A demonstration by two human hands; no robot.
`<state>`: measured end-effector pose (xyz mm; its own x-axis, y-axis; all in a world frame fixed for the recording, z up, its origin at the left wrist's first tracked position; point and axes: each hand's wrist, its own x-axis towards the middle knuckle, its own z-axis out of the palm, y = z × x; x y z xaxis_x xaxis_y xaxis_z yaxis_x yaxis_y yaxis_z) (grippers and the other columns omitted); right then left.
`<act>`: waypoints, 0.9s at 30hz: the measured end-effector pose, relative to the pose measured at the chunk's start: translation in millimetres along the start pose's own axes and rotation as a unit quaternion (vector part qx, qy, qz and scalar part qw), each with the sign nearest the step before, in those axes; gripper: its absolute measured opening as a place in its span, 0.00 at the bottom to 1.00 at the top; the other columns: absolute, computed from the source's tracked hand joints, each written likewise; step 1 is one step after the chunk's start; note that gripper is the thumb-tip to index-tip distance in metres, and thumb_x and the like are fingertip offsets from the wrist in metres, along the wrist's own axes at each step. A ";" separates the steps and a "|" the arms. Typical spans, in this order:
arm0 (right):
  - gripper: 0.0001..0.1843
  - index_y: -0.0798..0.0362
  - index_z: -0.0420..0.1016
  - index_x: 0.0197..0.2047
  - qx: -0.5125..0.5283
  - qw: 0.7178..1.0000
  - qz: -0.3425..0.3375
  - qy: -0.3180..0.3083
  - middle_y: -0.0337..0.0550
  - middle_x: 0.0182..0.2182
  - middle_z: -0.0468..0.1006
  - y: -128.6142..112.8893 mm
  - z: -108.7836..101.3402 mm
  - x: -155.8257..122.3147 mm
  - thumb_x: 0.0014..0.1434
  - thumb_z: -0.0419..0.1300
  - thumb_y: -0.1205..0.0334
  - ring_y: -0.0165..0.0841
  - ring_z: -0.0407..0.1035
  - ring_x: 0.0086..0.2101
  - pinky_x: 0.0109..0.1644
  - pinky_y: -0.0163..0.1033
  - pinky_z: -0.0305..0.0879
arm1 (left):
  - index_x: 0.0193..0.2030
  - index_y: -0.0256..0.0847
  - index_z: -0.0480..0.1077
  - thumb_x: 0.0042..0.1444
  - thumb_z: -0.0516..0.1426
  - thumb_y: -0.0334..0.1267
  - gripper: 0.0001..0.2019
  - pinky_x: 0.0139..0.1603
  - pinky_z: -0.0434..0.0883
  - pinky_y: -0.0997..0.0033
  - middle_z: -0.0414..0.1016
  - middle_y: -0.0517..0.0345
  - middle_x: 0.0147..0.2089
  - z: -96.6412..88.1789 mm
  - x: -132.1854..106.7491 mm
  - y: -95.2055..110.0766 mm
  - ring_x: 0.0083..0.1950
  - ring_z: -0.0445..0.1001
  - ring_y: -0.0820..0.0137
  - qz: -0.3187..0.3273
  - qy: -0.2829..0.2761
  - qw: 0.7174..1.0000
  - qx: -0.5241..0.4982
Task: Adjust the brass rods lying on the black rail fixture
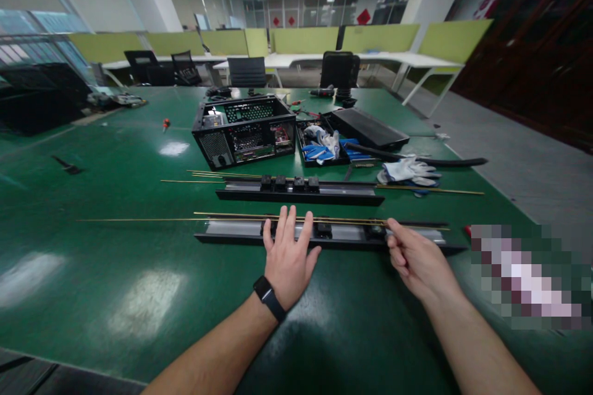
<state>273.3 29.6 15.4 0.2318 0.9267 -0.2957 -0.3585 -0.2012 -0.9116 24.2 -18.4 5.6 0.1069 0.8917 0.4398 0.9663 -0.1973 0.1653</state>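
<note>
My left hand (288,252) lies flat with fingers stretched out on the near black power strip rail (345,236), pressing over its sockets. My right hand (414,256) is curled at the rail's right part, fingers pinched on the thin brass rods (231,216) that run along the rail's top. A black watch sits on my left wrist. A second black rail (343,192) with several socket modules lies parallel just beyond, with more brass rods (430,189) beside it.
An open black computer case (243,131) stands behind the rails on the green table (115,247). To its right are a tray of blue parts (324,147), a black panel (368,126), white gloves (407,171) and a black hose (454,162). Office chairs and desks stand beyond.
</note>
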 end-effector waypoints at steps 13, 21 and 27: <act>0.23 0.56 0.73 0.23 0.003 1.000 0.000 -0.009 0.35 0.18 0.69 -0.2 -1.2 0.6 0.41 0.80 0.52 0.19 0.52 0.12 0.08 0.25 0.45 | 0.74 0.46 0.58 0.64 0.59 0.53 0.35 0.74 0.47 0.38 0.52 0.42 0.77 2.6 -1.1 -0.6 0.78 0.48 0.50 0.043 -0.018 0.999 -0.005; 0.20 0.56 0.74 0.26 0.020 1.000 0.004 0.001 0.36 0.19 0.70 0.1 -0.6 1.9 0.43 0.79 0.55 0.19 0.53 0.12 0.08 0.25 0.45 | 0.74 0.46 0.57 0.64 0.59 0.52 0.35 0.74 0.46 0.37 0.51 0.42 0.77 3.7 -1.7 -0.8 0.79 0.47 0.50 0.044 -0.021 0.999 -0.021; 0.19 0.55 0.72 0.25 0.028 1.000 0.007 0.002 0.35 0.19 0.70 1.1 -1.4 2.4 0.44 0.78 0.57 0.19 0.53 0.12 0.07 0.25 0.46 | 0.74 0.48 0.57 0.64 0.59 0.52 0.35 0.74 0.46 0.35 0.50 0.42 0.78 2.9 -1.9 -0.9 0.79 0.45 0.50 0.047 -0.028 0.998 -0.027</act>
<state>274.7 31.2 13.3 0.2295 0.9231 -0.3085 -0.4116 -0.1952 -0.8902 23.8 -18.8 2.0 0.2107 0.8889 0.4067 0.9374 -0.3017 0.1738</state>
